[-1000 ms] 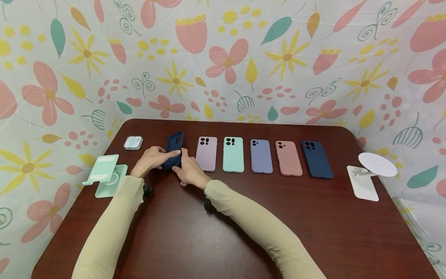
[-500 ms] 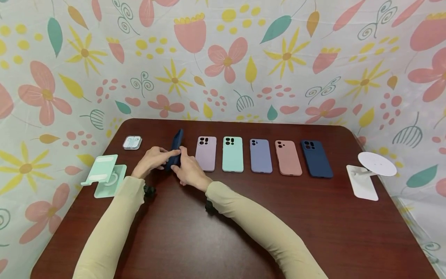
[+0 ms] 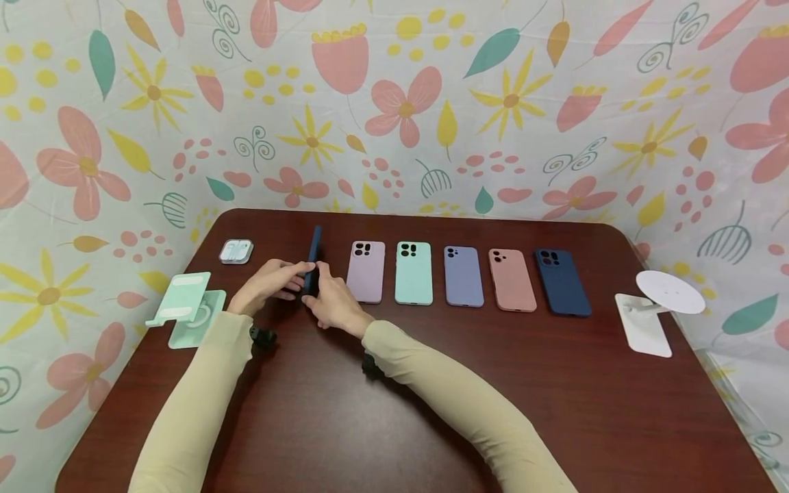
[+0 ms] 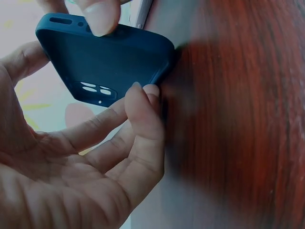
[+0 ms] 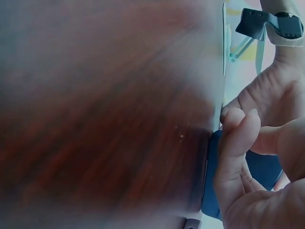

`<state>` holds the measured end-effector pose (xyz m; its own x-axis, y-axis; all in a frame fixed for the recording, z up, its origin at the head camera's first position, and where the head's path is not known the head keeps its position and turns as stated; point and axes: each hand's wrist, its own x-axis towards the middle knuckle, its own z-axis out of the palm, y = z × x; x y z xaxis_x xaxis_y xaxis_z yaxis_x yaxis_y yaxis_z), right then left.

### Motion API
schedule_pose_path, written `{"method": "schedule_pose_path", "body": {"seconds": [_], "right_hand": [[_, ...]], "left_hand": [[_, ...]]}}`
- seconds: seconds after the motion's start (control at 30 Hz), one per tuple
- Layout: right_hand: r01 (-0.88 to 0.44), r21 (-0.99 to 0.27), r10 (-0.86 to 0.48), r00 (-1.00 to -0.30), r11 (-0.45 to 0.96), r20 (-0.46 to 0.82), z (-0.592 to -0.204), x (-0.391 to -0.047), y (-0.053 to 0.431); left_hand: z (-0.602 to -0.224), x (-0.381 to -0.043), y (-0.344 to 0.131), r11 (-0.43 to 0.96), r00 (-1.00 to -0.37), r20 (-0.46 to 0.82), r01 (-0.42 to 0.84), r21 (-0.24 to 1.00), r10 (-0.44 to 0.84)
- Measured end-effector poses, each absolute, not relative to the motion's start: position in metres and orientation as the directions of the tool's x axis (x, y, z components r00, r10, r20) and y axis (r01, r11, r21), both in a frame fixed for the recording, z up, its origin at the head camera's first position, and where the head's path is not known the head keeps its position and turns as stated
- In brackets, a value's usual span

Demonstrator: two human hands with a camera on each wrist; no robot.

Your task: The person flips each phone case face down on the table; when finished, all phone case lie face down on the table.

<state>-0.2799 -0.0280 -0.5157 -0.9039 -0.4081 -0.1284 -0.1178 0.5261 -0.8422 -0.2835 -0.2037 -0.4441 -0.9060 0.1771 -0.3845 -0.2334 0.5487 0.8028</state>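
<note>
A dark blue phone case (image 3: 314,248) stands tilted up on its long side at the left of the table, edge-on in the head view. Its hollow inside and camera cutouts show in the left wrist view. My left hand (image 3: 269,282) holds it from the left, thumb at the upper edge and fingertips at the lower rim close over the table. From the right, my right hand (image 3: 337,301) pinches its near end, with a thumb (image 4: 101,18) pressing the end wall beside the port slot. In the right wrist view, curled fingers partly hide the case (image 5: 263,167).
Right of the hands lies a row of phone cases: lilac (image 3: 365,277), mint (image 3: 414,277), periwinkle (image 3: 464,279), pink (image 3: 513,282) and dark blue (image 3: 565,286). A mint phone stand (image 3: 185,301) and boxed earphones (image 3: 236,251) sit left; a white stand (image 3: 641,329) is right.
The dark blue case has turned from showing its back with the camera cutouts to standing edge-on. Both hands keep their hold in nearly the same place.
</note>
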Motion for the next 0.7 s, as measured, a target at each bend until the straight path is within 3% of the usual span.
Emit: {"method": "schedule_pose_path", "body": {"seconds": [0.3, 0.5, 0.7], "right_hand": [[-0.045, -0.802, -0.361, -0.907, 0.596, -0.217, -0.493, -0.272, -0.035], [-0.001, -0.781, -0.358, -0.89, 0.625, -0.284, -0.49, -0.275, -0.038], [-0.007, -0.764, -0.373, -0.876, 0.645, -0.306, -0.498, -0.281, -0.038]], "left_hand": [[-0.439, -0.283, -0.213, 0.465, -0.893, -0.408, -0.284, 0.839, 0.19], [-0.431, -0.278, -0.218, 0.405, -0.944, -0.318, -0.256, 0.878, 0.091], [-0.425, -0.273, -0.22, 0.381, -0.965, -0.251, -0.202, 0.902, 0.083]]}}
